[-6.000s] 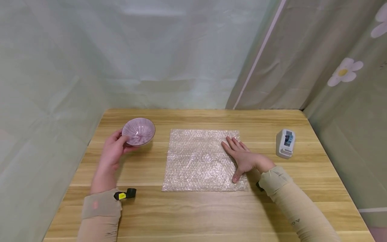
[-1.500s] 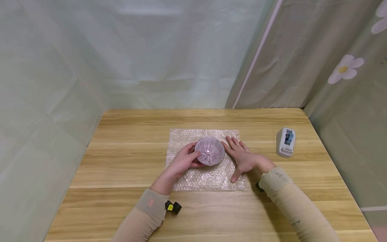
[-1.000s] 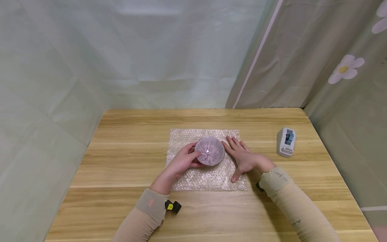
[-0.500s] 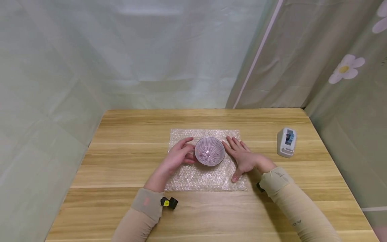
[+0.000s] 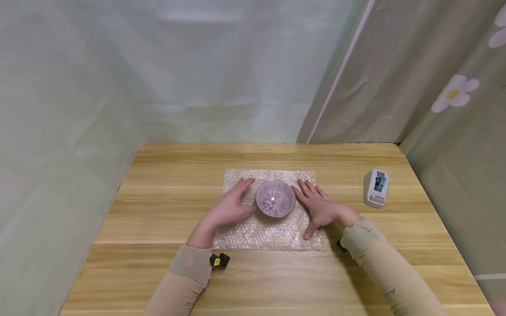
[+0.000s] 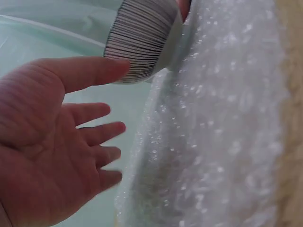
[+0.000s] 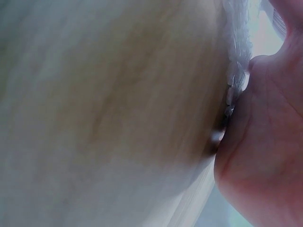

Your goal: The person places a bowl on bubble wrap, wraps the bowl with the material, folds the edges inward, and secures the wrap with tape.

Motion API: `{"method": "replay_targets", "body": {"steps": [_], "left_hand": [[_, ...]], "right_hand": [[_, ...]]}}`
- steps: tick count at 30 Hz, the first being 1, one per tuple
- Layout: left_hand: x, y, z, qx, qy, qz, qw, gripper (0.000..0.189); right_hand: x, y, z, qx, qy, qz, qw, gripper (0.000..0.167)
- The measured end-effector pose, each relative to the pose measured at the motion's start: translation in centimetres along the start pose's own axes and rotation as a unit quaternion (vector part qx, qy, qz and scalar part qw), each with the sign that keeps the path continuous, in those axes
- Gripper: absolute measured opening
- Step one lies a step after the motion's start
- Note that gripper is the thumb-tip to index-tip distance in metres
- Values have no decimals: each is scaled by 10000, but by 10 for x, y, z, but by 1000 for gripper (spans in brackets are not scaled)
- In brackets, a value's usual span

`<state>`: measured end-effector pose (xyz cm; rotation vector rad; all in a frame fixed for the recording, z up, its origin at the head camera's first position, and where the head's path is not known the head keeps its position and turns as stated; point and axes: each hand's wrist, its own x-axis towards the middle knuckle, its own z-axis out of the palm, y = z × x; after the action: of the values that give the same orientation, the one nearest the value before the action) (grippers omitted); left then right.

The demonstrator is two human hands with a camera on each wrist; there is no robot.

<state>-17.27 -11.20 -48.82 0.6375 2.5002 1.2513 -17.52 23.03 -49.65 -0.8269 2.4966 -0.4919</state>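
A small bowl (image 5: 275,199) with purple radiating lines inside stands upright on a sheet of bubble wrap (image 5: 253,237). Dark stripes cover its outside (image 6: 142,40) in the left wrist view. My left hand (image 5: 231,206) is beside the bowl on its left, fingers spread and extended, holding nothing; in the head view its thumb tip comes close to the bowl's side. My right hand (image 5: 318,208) lies flat with spread fingers on the right part of the bubble wrap, its index fingertip right by the bowl's rim. The right wrist view shows the palm (image 7: 265,137) down at the sheet's edge.
A white tape dispenser (image 5: 376,188) with a blue roll stands on the wooden table (image 5: 166,210) at the right. Pale curtains (image 5: 237,79) hang behind the table and at both sides.
My left hand brought the bowl from the left onto the bubble wrap, then let go and drew back slightly with its fingers opening. My right hand has stayed in place on the sheet.
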Motion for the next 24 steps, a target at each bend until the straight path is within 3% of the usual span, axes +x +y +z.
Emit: {"method": "replay_targets", "body": {"steps": [10, 15, 24], "left_hand": [[-3, -2, 7, 584, -513, -260, 9966, 109], [-2, 0, 12, 797, -454, -219, 9955, 114], [0, -1, 17, 1136, -362, -211, 9926, 119]], "right_hand": [[1, 8, 7, 148, 120, -196, 9996, 167], [2, 11, 8, 304, 190, -295, 9989, 167], [3, 13, 10, 144, 115, -120, 9998, 169]]}}
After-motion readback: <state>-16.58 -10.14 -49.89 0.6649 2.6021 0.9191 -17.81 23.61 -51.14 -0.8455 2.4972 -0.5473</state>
